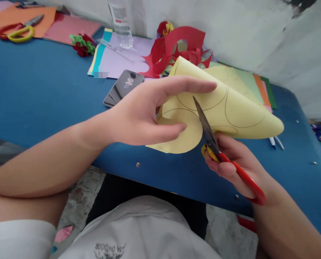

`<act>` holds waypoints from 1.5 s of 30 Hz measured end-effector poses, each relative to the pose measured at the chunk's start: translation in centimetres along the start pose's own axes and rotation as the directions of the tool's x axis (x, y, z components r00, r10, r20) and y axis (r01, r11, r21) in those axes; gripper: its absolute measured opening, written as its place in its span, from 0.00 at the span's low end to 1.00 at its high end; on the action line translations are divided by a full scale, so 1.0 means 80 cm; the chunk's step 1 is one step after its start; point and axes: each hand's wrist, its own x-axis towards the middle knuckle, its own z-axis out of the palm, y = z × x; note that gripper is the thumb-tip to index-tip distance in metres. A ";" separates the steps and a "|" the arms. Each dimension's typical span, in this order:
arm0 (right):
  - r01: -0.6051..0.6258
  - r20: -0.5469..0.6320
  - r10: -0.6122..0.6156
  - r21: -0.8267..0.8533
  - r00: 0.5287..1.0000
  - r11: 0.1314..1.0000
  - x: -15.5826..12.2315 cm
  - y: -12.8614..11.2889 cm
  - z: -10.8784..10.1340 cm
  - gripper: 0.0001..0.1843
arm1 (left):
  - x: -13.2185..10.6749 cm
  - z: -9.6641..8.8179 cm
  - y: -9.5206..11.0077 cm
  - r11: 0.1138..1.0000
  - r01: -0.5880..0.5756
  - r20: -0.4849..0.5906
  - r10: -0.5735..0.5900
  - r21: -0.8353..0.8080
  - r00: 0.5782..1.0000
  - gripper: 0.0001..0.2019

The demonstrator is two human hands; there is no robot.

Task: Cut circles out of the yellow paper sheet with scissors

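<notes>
My left hand (pixel 146 113) grips a folded yellow paper sheet (pixel 238 111) marked with pencilled circles, holding it up over the blue table's front edge. My right hand (pixel 230 163) holds red-and-yellow-handled scissors (pixel 211 140). Their blades point up and away into the yellow sheet, along a curved pencil line. A rounded, partly cut flap of the sheet hangs below my left fingers.
On the blue table (pixel 41 93) lie a phone (pixel 124 87), red paper curls (pixel 176 50), coloured paper sheets (pixel 117 57), a clear bottle (pixel 121 23), a red-green paper flower (pixel 82 44), a second pair of scissors (pixel 19 30) at far left and pens (pixel 276 142) under the yellow sheet. White wall behind.
</notes>
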 end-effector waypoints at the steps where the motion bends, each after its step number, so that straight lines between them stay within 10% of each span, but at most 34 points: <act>1: 0.003 0.006 -0.003 -0.002 1.000 1.000 -0.001 0.000 -0.001 0.35 | 0.000 0.000 0.002 1.000 0.000 0.011 0.000 -0.001 1.000 0.37; 45: -0.097 -0.009 0.097 0.050 0.995 0.994 -0.009 -0.024 0.002 0.35 | 0.005 -0.013 0.016 0.973 0.190 0.136 -0.172 -0.134 0.976 0.36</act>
